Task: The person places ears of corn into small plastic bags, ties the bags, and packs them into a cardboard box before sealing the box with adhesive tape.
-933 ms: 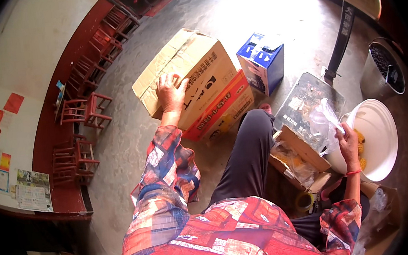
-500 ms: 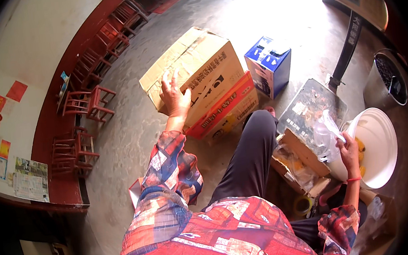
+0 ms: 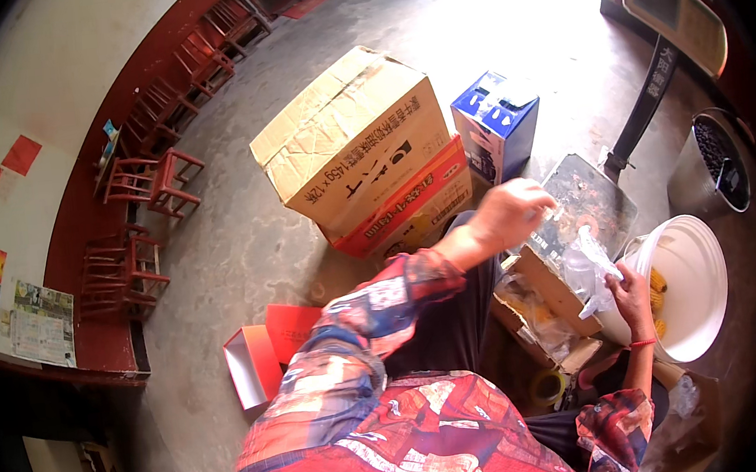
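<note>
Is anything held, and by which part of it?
The right hand holds a translucent white plastic bag by its crumpled edge; for the left hand, it cannot be told.

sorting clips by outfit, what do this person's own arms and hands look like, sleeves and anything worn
The left sleeve and right sleeve share a patchwork-like print in red, dark blue and white, both ending short of the wrist. The left hand and right hand are ungloved. A thin red bracelet circles the right wrist.
</note>
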A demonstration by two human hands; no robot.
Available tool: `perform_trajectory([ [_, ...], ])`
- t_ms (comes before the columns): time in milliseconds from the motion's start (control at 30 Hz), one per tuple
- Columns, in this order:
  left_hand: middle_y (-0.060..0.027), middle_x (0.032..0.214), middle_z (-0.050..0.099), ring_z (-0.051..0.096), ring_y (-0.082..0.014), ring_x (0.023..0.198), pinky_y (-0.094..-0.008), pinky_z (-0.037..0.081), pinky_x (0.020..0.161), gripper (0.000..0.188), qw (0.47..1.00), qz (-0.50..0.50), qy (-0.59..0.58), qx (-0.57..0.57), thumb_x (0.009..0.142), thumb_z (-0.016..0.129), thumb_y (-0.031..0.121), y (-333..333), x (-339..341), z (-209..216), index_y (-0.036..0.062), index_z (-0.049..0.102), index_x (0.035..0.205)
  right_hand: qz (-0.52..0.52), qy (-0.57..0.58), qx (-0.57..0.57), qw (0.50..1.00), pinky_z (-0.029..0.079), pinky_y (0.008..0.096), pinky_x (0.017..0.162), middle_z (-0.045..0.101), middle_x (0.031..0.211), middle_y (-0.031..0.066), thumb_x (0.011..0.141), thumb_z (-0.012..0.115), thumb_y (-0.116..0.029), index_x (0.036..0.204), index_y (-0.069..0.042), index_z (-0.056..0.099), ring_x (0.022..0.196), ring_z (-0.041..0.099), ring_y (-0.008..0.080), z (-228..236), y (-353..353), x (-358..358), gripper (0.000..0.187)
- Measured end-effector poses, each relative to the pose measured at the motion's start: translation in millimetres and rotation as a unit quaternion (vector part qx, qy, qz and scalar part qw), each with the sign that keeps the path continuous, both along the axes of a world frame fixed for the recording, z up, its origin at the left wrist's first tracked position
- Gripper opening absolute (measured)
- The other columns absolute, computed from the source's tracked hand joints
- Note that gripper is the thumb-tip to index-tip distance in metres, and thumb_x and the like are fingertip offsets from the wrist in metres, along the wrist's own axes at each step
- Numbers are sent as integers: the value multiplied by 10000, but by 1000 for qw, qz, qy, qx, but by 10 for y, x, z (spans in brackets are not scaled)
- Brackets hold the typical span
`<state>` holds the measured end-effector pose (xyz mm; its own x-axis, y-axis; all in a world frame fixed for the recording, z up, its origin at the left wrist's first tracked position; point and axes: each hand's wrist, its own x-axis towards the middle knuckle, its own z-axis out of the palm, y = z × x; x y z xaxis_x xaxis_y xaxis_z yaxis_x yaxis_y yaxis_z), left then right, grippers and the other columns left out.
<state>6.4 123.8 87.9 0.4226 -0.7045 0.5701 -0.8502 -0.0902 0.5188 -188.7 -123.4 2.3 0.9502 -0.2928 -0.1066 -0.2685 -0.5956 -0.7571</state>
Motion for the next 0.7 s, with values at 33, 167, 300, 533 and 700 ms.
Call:
perform_trajectory([
  [33,-92,810,603,591,-286,764,-359,486,651,108,999,-37,27,21,723,604,39,-174,-97,-56,82,632,818,-2,-17,-5,1000,360,260,505,486,599,43,832,594,-111,830,4,522,542,428,88,-41,-21,3,135],
  [167,-109,931,581,575,-314,864,-383,474,737,221,981,-161,68,86,708,620,66,-604,-321,-438,90,598,926,-17,-47,20,999,315,291,471,369,555,65,829,597,-163,805,7,514,511,327,107,-59,54,23,191],
  [300,-117,1107,515,511,-329,1026,-387,455,847,462,986,-137,69,73,657,683,95,-756,-367,-773,114,542,1096,-43,-33,37,998,303,282,485,345,602,36,842,593,-174,795,2,520,565,313,79,51,31,43,197],
  [533,-91,943,570,525,-285,995,-363,433,863,452,989,-126,71,9,531,765,122,-1035,-254,-1004,108,627,961,-65,-86,120,987,413,253,608,544,725,45,797,630,-150,891,15,540,666,480,96,193,-75,35,210],
  [700,-27,785,616,580,-132,727,-258,453,668,175,892,-89,443,32,693,740,148,-1139,-176,-925,51,612,762,-125,-132,290,940,442,218,646,559,806,22,814,580,-60,1029,2,519,690,530,84,253,-159,3,232],
])
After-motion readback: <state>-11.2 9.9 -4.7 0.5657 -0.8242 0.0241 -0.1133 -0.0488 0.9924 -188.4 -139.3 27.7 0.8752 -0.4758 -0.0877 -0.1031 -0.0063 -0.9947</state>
